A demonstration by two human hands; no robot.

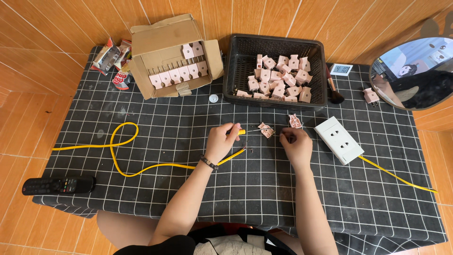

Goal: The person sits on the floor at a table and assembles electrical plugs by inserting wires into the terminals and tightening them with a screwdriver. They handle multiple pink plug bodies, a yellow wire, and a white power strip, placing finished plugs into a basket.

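My left hand [221, 141] grips a small screwdriver with a yellow handle [241, 132], its shaft pointing right toward an open pink plug half [265, 130] lying on the cloth. My right hand [296, 146] rests just right of that piece, fingers curled near it; whether it pinches something small I cannot tell. A second pink plug piece [295, 121] lies above my right hand. The stripped end of a yellow cable [241, 151] lies under my left hand.
A black basket [236, 66] holds several pink plugs. A cardboard box [160, 38] has more. A white socket block [339, 140] with its yellow cord sits right. A remote [57, 185], snack packets [113, 59], a round mirror [415, 73], a brush [333, 92] and a small white display [340, 69] lie around on the black checked cloth [155, 132].
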